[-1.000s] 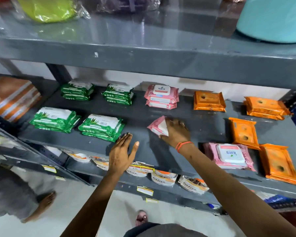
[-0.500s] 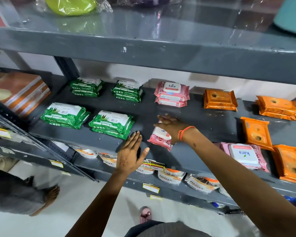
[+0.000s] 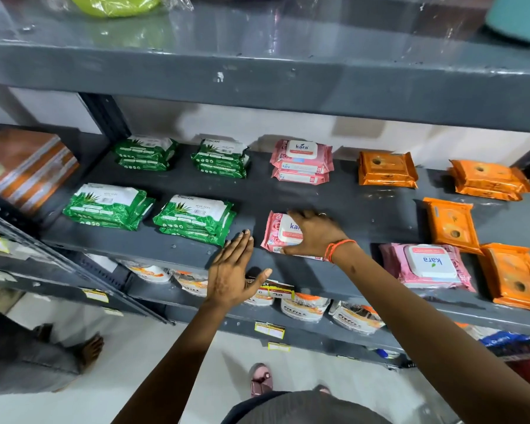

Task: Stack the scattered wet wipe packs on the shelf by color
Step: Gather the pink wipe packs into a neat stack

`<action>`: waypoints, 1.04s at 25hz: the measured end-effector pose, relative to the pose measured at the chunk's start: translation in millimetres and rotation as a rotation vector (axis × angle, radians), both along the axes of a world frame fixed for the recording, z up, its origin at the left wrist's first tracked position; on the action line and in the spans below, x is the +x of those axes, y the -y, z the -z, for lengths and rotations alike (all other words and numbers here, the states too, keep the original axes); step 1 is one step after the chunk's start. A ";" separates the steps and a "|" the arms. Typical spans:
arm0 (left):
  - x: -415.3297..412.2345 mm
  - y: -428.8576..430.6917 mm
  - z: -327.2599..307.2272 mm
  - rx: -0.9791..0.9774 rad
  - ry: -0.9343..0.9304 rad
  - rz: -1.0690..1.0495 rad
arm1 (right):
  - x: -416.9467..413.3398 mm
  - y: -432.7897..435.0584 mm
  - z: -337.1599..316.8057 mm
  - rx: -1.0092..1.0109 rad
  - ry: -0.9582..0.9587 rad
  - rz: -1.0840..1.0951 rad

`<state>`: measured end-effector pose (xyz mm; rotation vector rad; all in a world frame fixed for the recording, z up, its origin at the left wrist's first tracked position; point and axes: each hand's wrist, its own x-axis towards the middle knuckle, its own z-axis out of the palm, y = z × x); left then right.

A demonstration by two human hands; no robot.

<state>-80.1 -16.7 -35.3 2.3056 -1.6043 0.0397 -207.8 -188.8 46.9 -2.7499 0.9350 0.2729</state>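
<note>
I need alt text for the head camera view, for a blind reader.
A right hand rests on a pink wet wipe pack lying flat on a grey metal shelf; the open left hand hovers beside it. Green packs lie left, orange packs right.

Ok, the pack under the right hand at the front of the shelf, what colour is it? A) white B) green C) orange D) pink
D: the right hand lies on a pink pack with a white lid, flat on the shelf, between the green stacks and the orange packs.
</note>
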 end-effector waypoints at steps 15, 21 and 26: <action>-48.2 26.9 1.2 -0.082 -0.048 -0.012 | -145.4 20.4 -35.2 -0.030 -0.478 0.390; -49.7 28.4 -0.2 -0.111 -0.077 -0.031 | -106.6 -0.1 -27.7 0.205 -0.016 0.364; -50.3 27.7 -1.2 -0.118 -0.089 -0.043 | -92.9 -3.2 -32.7 0.235 0.269 0.510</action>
